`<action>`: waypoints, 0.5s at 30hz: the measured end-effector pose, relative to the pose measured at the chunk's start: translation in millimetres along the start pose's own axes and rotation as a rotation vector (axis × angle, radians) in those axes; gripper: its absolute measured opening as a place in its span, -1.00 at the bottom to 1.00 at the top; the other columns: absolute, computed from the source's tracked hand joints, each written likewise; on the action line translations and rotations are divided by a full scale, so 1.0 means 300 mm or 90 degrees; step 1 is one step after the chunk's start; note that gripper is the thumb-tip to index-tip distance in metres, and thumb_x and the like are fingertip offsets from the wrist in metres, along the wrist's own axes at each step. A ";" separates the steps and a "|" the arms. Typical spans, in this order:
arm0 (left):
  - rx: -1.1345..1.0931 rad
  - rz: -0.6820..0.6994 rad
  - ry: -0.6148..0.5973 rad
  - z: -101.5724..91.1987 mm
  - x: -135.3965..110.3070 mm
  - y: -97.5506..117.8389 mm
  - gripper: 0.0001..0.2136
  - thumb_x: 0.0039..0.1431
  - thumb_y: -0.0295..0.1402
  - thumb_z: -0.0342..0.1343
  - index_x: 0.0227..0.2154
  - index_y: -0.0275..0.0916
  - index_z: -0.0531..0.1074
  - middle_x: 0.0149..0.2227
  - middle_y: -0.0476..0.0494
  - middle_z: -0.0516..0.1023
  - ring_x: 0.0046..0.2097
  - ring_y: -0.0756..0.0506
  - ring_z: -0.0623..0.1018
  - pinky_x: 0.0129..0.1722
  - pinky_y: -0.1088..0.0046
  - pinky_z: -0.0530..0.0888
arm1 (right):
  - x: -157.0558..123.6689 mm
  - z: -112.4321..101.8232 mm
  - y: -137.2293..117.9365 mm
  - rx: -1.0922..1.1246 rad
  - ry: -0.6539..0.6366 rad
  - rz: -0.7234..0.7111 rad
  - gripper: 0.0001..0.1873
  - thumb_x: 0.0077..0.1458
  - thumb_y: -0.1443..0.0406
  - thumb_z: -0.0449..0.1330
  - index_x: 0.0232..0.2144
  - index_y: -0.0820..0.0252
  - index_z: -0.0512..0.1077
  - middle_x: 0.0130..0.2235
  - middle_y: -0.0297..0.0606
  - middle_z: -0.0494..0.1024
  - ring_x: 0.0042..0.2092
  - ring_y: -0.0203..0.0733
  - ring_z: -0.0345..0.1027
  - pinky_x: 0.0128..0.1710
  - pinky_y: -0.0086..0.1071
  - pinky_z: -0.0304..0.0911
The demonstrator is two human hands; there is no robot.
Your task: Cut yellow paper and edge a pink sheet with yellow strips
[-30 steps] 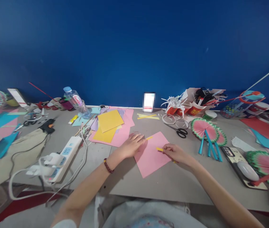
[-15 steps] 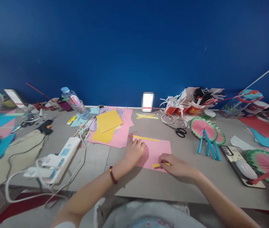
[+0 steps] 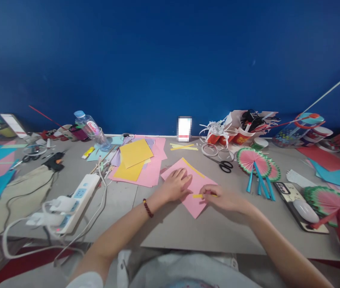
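A pink sheet of paper [image 3: 195, 208] lies turned at an angle on the grey table before me. Along its far upper edge runs a yellow paper strip [image 3: 193, 167]. My left hand [image 3: 178, 184] rests flat on the sheet with fingers spread. Over the sheet's right part, my right hand [image 3: 217, 195] pinches a second yellow paper strip [image 3: 197, 196] between thumb and fingers; the strip's left end sticks out. Whether this strip touches the sheet I cannot tell.
Left are stacked yellow paper [image 3: 136, 153], a power strip [image 3: 80, 200] with cables, a tilted bottle [image 3: 93, 130] and a glue gun [image 3: 54, 161]. Right are scissors [image 3: 225, 166], paper fans [image 3: 252, 162] and a phone with a mouse [image 3: 305, 211]. A lit phone [image 3: 184, 129] stands against the blue wall.
The pink sheet has turned clockwise, so one corner now points toward me. My left hand has shifted slightly right with it. My right hand, still pinching the strip, has moved a little up.
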State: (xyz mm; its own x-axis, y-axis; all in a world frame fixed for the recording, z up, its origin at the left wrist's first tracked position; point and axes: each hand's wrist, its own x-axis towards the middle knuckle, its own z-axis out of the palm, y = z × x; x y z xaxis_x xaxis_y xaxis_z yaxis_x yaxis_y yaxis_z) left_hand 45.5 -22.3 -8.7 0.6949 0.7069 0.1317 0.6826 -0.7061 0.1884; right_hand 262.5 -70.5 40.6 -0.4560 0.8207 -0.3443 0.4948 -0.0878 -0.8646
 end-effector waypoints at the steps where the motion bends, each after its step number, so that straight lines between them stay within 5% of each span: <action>1: 0.002 0.018 -0.012 -0.010 -0.001 -0.012 -0.47 0.16 -0.08 0.10 0.13 -0.20 0.24 0.17 -0.33 0.25 0.21 -0.27 0.23 0.16 0.14 0.22 | -0.002 -0.016 0.007 -0.034 0.017 -0.004 -0.82 0.07 0.19 0.14 -0.43 0.17 0.45 -0.35 -0.26 0.49 -0.29 -0.18 0.36 -0.28 -0.37 0.24; 8: 0.011 0.027 -0.035 -0.027 -0.002 -0.054 -0.61 0.24 -0.50 -0.10 0.08 -0.08 0.33 0.15 -0.18 0.32 0.19 -0.16 0.28 0.15 0.21 0.25 | -0.059 0.018 0.043 -0.071 0.007 -0.043 -0.84 0.06 0.19 0.15 -0.43 0.12 0.47 -0.30 -0.22 0.55 -0.23 -0.08 0.39 -0.24 -0.35 0.22; 10: -0.004 0.008 -0.028 -0.014 -0.002 -0.052 -0.66 0.27 -0.31 -0.05 0.08 -0.14 0.33 0.20 -0.21 0.28 0.23 -0.19 0.23 0.19 0.16 0.20 | -0.063 0.039 0.030 -0.080 -0.002 -0.053 -0.83 0.07 0.18 0.14 -0.44 0.12 0.47 -0.32 -0.21 0.55 -0.24 -0.09 0.39 -0.26 -0.36 0.21; 13: -0.034 -0.003 -0.032 0.005 -0.007 -0.053 -0.33 0.04 0.14 0.06 0.13 -0.18 0.27 0.28 -0.27 0.16 0.30 -0.28 0.11 0.24 0.06 0.09 | -0.045 0.033 -0.004 -0.113 -0.037 -0.063 -0.82 0.07 0.18 0.15 -0.41 0.13 0.49 -0.36 -0.26 0.56 -0.30 -0.15 0.38 -0.33 -0.40 0.18; 15: -0.046 0.005 -0.047 0.006 -0.012 -0.060 -0.18 -0.09 0.24 0.09 0.17 -0.18 0.22 0.31 -0.28 0.09 0.32 -0.30 0.05 0.26 0.04 0.03 | -0.019 0.003 -0.024 -0.146 -0.077 -0.051 -0.81 0.05 0.17 0.17 -0.40 0.13 0.51 -0.40 -0.29 0.55 -0.36 -0.20 0.35 -0.39 -0.42 0.15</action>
State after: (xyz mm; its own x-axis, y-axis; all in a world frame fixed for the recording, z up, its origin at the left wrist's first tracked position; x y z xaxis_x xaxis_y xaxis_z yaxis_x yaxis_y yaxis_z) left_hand 31.1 -12.4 -14.2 0.7168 0.6945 0.0623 0.6606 -0.7049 0.2581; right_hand 260.9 -75.0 48.5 -0.5784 0.7456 -0.3309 0.6021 0.1166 -0.7898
